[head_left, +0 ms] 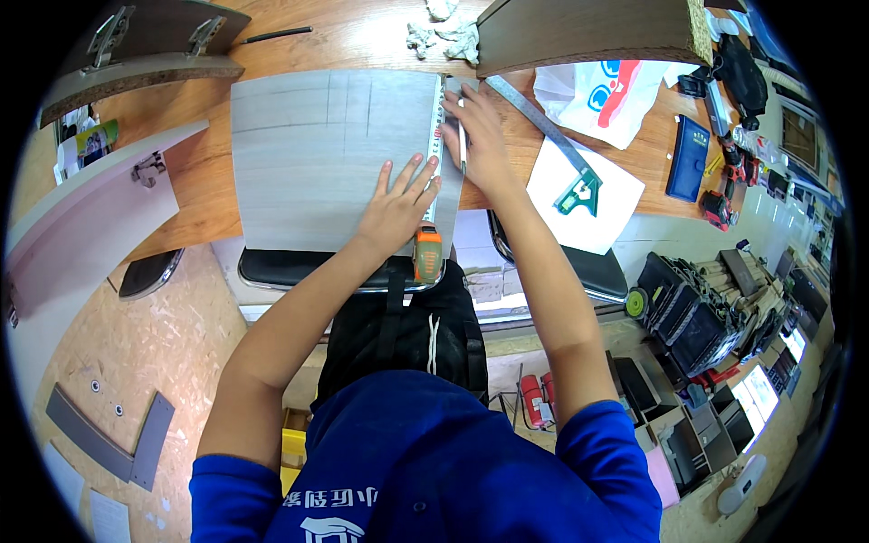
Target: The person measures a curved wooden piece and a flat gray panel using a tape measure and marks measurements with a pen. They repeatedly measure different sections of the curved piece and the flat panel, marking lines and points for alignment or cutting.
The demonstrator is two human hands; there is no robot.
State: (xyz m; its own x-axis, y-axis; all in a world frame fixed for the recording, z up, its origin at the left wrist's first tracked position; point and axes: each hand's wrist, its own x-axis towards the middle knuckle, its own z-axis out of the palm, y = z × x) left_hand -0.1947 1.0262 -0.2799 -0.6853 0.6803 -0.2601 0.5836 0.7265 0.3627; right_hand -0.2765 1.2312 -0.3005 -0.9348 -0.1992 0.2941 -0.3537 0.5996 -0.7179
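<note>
A grey board (290, 172) with pencil lines lies in front of me. A tape measure (427, 255) with an orange and green case sits at the board's near edge, its white blade (436, 136) pulled out along the right part toward the far edge. My left hand (398, 206) rests flat on the board, fingers spread, with fingertips at the blade. Just right of the blade's far part, my right hand (478, 140) is closed around a slim white marking pencil or pen (463, 149); which of the two I cannot tell.
On the wooden table (204, 204) are a combination square (577, 185) on white paper (625, 190), a plastic bag (602, 100) and a blue notebook (688, 158). A dark panel (588, 36) stands at the back; hinged panels (145, 50) stand left. Black chairs (308, 269) are below.
</note>
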